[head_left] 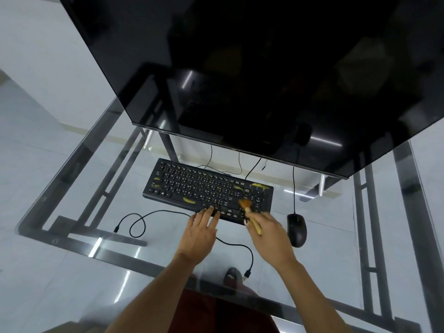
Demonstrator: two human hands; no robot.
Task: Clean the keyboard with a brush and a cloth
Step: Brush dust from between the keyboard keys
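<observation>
A black keyboard (192, 186) with yellow smears lies on the glass table below the monitor. My left hand (200, 230) rests with straight fingers on the keyboard's front edge near the middle. My right hand (265, 233) grips a small wooden-handled brush (248, 210), blurred by motion. Its brown bristles touch the keys at the right end, near the number pad. No cloth is in view.
A large dark monitor (264, 80) overhangs the back of the glass table (72, 212). A black mouse (297, 229) sits just right of my right hand. The keyboard's loose cable (144, 218) loops over the glass in front, its plug near the table's front edge.
</observation>
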